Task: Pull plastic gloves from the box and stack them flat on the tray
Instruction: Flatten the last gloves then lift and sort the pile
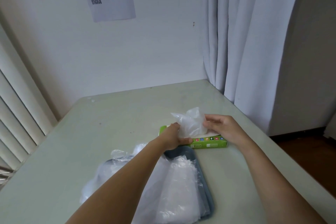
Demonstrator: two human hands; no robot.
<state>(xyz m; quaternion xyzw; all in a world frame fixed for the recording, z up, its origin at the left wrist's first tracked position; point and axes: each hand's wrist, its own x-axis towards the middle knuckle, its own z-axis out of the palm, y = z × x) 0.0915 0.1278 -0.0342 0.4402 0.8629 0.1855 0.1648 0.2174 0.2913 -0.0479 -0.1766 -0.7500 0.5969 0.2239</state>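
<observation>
Left forearm (pixel 118 183) crosses above the stack of gloves (pixel 179 187), which lies mostly flat on the tray (pixel 202 175), though some film spills over the tray's left edge onto the table (pixel 118 114). Beyond the tray, just clear of its far corner, sits the green box (pixel 209 144). The left hand (pixel 173 137) grips the box's left end, thumb along the front face and fingers over the top. The right hand (pixel 221 127) pinches the right edge of a glove (pixel 190 123) that stands partly out of the box opening, its lower end not yet free. Judgement: the step in hand is extraction of one glove. Recommended practice is to keep the box pressed down firmly with the left hand and draw the glove straight up and slowly, so that the next one does not trail out with it. The film is thin, crumpled and clingy; once free it will likely need both hands to spread it before laying it squarely on the stack, inside the tray's rim.
</observation>
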